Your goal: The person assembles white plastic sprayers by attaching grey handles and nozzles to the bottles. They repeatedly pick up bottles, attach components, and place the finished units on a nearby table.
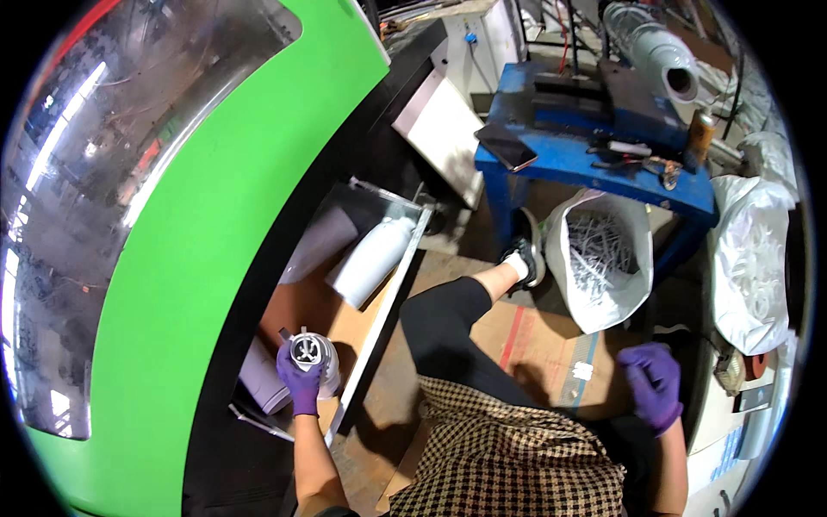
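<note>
Left hand (301,379) covers part of the white cylindrical piece (332,360), so the surface beneath the glove is hidden; curled fingers conceal the palm of the right hand (652,388), contents undetermined. Green machine (224,189) is cut off by the picture's rim. Small tools (668,170) on the blue counter (568,152) are too small to identify individually.

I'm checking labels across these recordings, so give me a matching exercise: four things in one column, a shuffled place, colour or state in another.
1. Left hand
2. Phone
3. Curved panel
4. Sack beside the shoe

A. Bright green
B. Contains thin strips
C. Holding a pale part
D. Lying on the blue table

Pairs: 1-C; 2-D; 3-A; 4-B
</note>
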`<act>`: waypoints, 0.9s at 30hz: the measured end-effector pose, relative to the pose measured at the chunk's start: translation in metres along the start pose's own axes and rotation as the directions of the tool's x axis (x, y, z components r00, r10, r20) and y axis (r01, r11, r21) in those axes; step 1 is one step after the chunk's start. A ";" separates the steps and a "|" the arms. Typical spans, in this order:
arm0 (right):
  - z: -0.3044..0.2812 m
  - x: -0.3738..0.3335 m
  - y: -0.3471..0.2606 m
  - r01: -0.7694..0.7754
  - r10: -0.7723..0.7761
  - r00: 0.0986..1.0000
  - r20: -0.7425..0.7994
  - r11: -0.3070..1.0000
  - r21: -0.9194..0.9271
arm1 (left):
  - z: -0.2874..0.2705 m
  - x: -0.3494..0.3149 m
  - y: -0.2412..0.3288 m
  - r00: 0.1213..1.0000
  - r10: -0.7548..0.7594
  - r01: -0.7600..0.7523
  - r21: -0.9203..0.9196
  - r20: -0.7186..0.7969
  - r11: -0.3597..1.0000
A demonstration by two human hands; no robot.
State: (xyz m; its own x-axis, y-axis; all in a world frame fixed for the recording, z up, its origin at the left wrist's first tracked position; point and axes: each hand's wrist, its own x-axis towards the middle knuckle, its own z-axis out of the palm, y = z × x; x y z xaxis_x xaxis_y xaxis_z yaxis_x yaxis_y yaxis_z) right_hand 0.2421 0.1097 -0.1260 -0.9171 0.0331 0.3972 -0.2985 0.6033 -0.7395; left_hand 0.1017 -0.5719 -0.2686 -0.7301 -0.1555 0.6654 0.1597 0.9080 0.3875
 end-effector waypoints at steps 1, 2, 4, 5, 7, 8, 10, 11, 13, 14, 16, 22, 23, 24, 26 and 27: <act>-0.001 0.001 -0.005 0.040 -0.040 0.998 0.051 0.999 0.001 | 0.002 0.021 0.057 0.988 -0.128 0.116 0.125 0.088 0.985; -0.002 0.002 -0.008 0.077 -0.077 0.992 0.103 0.997 0.004 | 0.020 0.029 0.057 0.985 -0.055 0.005 0.287 0.165 0.958; 0.002 0.007 -0.016 0.192 -0.177 0.974 0.144 0.976 -0.103 | 0.026 0.049 0.072 0.904 -0.015 -0.157 0.364 0.428 0.918; 0.006 0.005 -0.017 0.195 -0.183 0.979 0.090 0.969 -0.152 | 0.034 0.074 0.102 0.800 -0.069 -0.122 0.274 0.596 0.954; 0.022 -0.003 -0.004 0.243 -0.233 0.969 0.077 0.959 -0.148 | 0.031 0.092 0.137 0.829 0.016 -0.198 0.267 0.558 0.943; 0.028 -0.003 -0.002 0.249 -0.243 0.968 0.059 0.956 -0.158 | 0.029 0.102 0.160 0.875 0.131 -0.268 0.240 0.465 0.933; 0.039 -0.004 -0.010 0.253 -0.256 0.967 0.005 0.951 -0.178 | 0.039 0.124 0.246 0.832 0.552 -0.555 0.098 0.059 0.826; 0.042 -0.001 -0.015 0.281 -0.286 0.958 0.005 0.939 -0.198 | 0.035 0.130 0.288 0.785 0.612 -0.607 -0.084 0.093 0.790; 0.048 0.003 -0.023 0.306 -0.318 0.948 -0.026 0.930 -0.205 | 0.045 0.127 0.366 0.665 0.735 -0.656 -0.368 0.131 0.659; 0.051 0.007 -0.028 0.337 -0.349 0.936 -0.038 0.924 -0.182 | 0.047 0.120 0.400 0.598 0.788 -0.668 -0.451 0.149 0.592; 0.056 0.011 -0.038 0.238 -0.265 0.959 -0.099 0.946 -0.222 | 0.056 0.098 0.456 0.479 0.861 -0.612 -0.639 0.168 0.465; 0.031 -0.046 -0.010 -0.091 -0.072 0.958 -0.279 0.843 -0.531 | 0.108 -0.013 0.522 0.567 0.816 -0.394 -0.833 0.112 0.388; 0.029 -0.058 -0.004 -0.089 -0.066 0.963 -0.260 0.836 -0.542 | 0.110 -0.027 0.526 0.576 0.807 -0.368 -0.839 0.132 0.400; 0.027 -0.070 0.000 -0.084 -0.060 0.970 -0.237 0.830 -0.552 | 0.111 -0.039 0.530 0.585 0.796 -0.342 -0.843 0.153 0.414; 0.025 -0.074 0.002 -0.126 0.027 0.981 -0.190 0.840 -0.528 | 0.117 -0.053 0.537 0.545 0.819 -0.321 -0.858 0.179 0.401; 0.023 -0.078 0.002 -0.172 0.103 0.982 -0.159 0.837 -0.520 | 0.118 -0.062 0.539 0.526 0.831 -0.314 -0.867 0.180 0.387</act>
State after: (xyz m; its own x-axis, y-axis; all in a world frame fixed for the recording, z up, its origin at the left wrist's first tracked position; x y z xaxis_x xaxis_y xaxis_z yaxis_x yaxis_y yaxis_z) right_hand 0.3070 0.0897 -0.1710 -0.8893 0.2211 0.4003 0.0452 0.9136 -0.4041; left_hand 0.1543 -0.0269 -0.1765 -0.3710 0.7432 0.5568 0.8670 0.0623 0.4945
